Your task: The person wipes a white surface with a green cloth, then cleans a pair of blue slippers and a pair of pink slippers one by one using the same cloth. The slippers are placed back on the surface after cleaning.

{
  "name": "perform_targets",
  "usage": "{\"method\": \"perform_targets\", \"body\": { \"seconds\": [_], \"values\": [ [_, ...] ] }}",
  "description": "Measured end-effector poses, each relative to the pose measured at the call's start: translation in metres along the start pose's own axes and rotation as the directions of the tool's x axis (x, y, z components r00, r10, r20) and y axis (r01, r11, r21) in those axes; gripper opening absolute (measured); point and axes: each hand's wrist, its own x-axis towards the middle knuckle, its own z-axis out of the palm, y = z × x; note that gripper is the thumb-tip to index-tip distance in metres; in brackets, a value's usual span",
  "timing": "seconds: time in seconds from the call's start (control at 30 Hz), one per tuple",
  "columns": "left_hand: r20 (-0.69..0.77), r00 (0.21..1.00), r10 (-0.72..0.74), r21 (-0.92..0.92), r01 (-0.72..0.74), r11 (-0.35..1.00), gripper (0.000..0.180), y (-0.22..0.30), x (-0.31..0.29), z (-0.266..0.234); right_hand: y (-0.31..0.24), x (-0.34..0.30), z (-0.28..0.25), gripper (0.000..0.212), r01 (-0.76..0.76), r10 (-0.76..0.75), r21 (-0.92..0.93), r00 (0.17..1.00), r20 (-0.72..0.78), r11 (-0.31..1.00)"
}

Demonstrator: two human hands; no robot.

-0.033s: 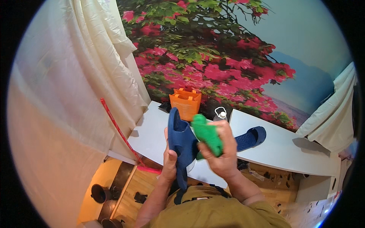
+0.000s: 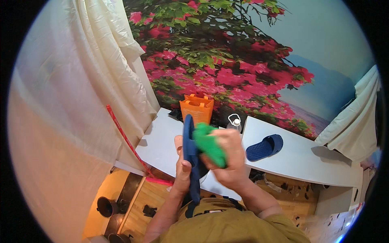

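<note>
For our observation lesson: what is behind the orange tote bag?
The flowered wall mural shows behind the orange tote bag; black material sits at its left. Whatever the bag covers is hidden.

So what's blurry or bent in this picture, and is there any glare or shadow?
In the head view, motion blur smears the right hand and green cloth, while the resting blue slipper looks sharper; there too, fisheye distortion bows the edge of the white bench, a shadow falls beneath the right-side curtain, and bluish glare marks the lower-right rim.
</note>
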Motion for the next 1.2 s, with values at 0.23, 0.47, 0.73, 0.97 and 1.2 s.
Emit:
{"method": "perform_targets", "body": {
  "seconds": [0.23, 0.47, 0.73, 0.97, 1.2],
  "values": [
    [0.159, 0.987, -0.001, -0.641, 0.104, 0.76, 0.088, 0.017, 0.019, -0.005, -0.013, -0.039, 0.053, 0.063, 0.197, -0.15, -0.261, 0.97, 0.189, 0.945],
    [-0.173, 0.931, -0.32, -0.601, 0.158, 0.784, 0.1, 0.044, 0.022, -0.009, -0.008, -0.067, 0.067, 0.059, 0.342, -0.25, -0.27, 0.913, 0.322, 0.9],
    [-0.169, 0.982, -0.083, -0.479, -0.008, 0.878, 0.093, 0.039, 0.03, -0.018, -0.015, -0.076, 0.061, 0.051, 0.326, -0.241, -0.169, 0.889, 0.391, 0.93],
    [-0.345, 0.932, -0.109, -0.545, -0.105, 0.832, 0.075, 0.065, 0.049, -0.019, -0.001, -0.089, 0.053, 0.052, 0.319, -0.274, -0.025, 0.848, 0.453, 0.947],
    [-0.352, 0.928, -0.12, -0.606, -0.128, 0.785, 0.077, 0.067, 0.063, -0.027, 0.017, -0.096, 0.041, 0.061, 0.285, -0.295, 0.096, 0.83, 0.473, 0.954]
  ]
}}
